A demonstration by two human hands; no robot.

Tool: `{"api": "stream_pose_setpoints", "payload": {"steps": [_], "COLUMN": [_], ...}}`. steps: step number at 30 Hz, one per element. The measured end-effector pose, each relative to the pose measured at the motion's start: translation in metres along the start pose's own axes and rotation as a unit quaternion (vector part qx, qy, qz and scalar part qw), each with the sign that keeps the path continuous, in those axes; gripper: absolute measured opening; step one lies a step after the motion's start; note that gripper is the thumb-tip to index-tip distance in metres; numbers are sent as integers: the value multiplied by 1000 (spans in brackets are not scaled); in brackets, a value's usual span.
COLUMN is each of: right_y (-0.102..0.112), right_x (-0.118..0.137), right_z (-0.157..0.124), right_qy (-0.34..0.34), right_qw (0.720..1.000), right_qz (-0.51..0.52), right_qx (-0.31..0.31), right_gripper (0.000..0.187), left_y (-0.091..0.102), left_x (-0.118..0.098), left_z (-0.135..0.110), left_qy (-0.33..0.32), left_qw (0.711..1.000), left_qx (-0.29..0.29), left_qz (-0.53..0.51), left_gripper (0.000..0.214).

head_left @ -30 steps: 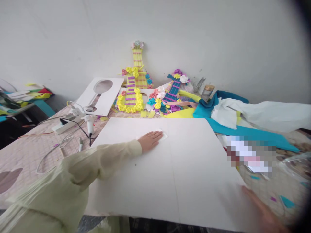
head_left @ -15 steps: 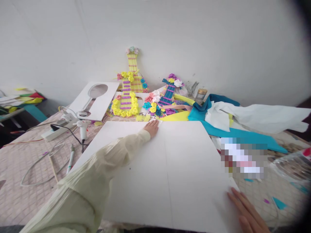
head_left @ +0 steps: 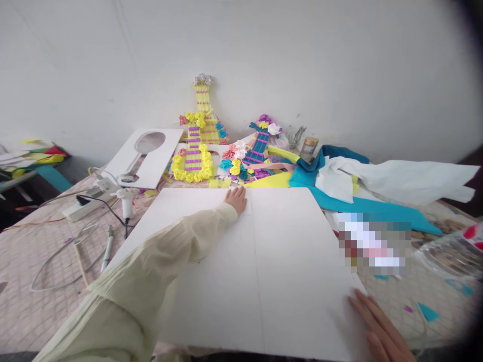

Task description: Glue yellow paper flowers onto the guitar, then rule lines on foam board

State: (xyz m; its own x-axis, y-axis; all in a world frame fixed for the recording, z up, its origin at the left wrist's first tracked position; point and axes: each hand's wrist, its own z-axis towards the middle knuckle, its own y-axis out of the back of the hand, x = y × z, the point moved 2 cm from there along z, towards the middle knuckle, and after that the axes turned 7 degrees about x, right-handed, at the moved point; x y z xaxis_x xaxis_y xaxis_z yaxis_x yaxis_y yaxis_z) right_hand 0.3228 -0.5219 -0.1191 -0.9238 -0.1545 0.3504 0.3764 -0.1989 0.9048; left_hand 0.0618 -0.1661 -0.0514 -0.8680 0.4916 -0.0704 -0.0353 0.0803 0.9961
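A large white board (head_left: 279, 261) lies flat on the table in front of me, with a faint line down its middle. My left hand (head_left: 236, 199) reaches out in a pale green sleeve and rests near the board's far edge, fingers lying flat on it. My right hand (head_left: 379, 329) lies flat and open on the board's near right corner. Neither hand holds anything. Just beyond the left hand lie yellow foam scraps (head_left: 221, 183).
Against the wall stand a yellow flower-trimmed guitar craft (head_left: 196, 146) and a blue one (head_left: 256, 151), a white cut-out board (head_left: 145, 156), a jar (head_left: 309, 147), and blue (head_left: 370, 206) and white sheets (head_left: 411, 181). At left lie a glue gun (head_left: 126, 198), power strip (head_left: 85, 203), cables and a pen (head_left: 107, 249).
My left hand slid from the board's middle to its far edge. My right hand came further into view on the near right corner. The view shifted slightly.
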Motion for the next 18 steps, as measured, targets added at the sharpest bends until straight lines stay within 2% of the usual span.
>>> {"api": "stream_pose_setpoints", "payload": {"steps": [5,11,18], "right_y": [1,3,10], "right_x": [5,7,12], "right_z": [3,4,4], "right_qy": [6,19,4], "right_qw": [1000,999,1000], "right_qz": [-21,-34,-30], "right_qx": [-3,-29,-1], "right_gripper": [47,49,49], "left_y": [-6,-9,-9], "left_x": [5,5,4], "left_z": [4,3,-5], "left_qy": [-46,-49,-58], "left_qw": [999,999,998], "left_qx": [-2,-6,16], "left_qz": [10,15,14], "left_gripper": [52,52,52]}}
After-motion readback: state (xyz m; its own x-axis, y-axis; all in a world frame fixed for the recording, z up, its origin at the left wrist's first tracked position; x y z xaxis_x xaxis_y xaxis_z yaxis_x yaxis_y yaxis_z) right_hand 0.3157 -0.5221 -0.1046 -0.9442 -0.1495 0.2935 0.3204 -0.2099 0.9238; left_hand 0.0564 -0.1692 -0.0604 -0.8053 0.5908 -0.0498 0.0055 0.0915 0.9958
